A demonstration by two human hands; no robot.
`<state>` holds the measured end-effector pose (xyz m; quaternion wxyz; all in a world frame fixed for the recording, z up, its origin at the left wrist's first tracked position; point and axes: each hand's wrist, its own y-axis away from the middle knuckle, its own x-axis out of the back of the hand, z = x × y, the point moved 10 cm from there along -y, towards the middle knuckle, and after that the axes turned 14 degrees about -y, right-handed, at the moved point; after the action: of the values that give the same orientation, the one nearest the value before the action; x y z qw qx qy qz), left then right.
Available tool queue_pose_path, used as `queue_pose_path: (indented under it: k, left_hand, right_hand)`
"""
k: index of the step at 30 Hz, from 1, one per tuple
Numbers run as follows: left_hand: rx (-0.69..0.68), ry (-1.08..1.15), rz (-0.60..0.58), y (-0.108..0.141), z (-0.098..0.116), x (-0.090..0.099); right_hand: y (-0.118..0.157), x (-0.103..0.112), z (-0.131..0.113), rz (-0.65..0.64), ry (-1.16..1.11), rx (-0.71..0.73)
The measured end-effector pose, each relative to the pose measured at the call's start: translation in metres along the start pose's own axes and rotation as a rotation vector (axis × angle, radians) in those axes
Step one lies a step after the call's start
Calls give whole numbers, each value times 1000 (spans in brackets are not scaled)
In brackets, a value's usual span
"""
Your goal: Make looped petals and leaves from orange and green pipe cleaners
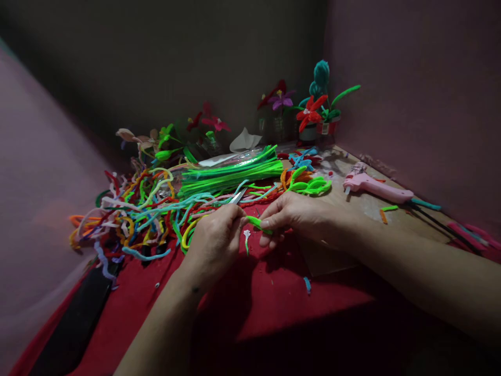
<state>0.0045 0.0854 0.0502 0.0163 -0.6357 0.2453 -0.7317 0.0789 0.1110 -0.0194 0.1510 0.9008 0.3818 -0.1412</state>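
while a long black object (pixel 78 313) lies on the left part of the red cloth (pixel 129 303), a tangle of loose pipe cleaners (pixel 129 224) in many colours is heaped near its upper end. behind this heap there is a bright green pipe-cleaner flower (pixel 165 134). next comes the left hand (pixel 219 235), of which the thumb and finger are pressed together at the left end of a short green pipe-cleaner piece (pixel 255 222). beyond this hand lies a bundle of green pipe cleaners (pixel 235 176), partly under clear plastic, and a pointed metal blade (pixel 238 197) shows above the knuckles; whether the hand touches the blade, i cannot tell. the green piece is held between the two hands, and near it appears a small white-tipped stem (pixel 247 237). the right hand (pixel 291 211) pinches the other end of the piece, with its lower fingers curled. nearer to the wearer, one blue scrap (pixel 307 285) lies on the cloth. beyond the right hand are green looped leaves (pixel 311 186), and farther back a red flower (pixel 310 114) with spread petals. at the right, a pink glue gun (pixel 376 190) rests on a light brown board (pixel 344 206).
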Motion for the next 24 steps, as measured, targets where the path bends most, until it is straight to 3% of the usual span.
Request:
queue_pose_path:
  k: [6,12,16,20,24]
  left_hand:
    - [186,323,-111,0,-11,-6]
    - [427,626,-186,7,-25,-21]
    - [476,838,-183,8,-25,-25]
    - [450,737,-172,7,-26,-21]
    - [322,566,-151,3,-17,-16]
  right_hand:
    - [-2,2,2,52,89,-6]
    - [0,1,-15,131,302,185]
    - [3,-4,-22,112,313,269]
    - [1,-9,-12,4,135,170]
    - [2,-11,-13,-45,172,184]
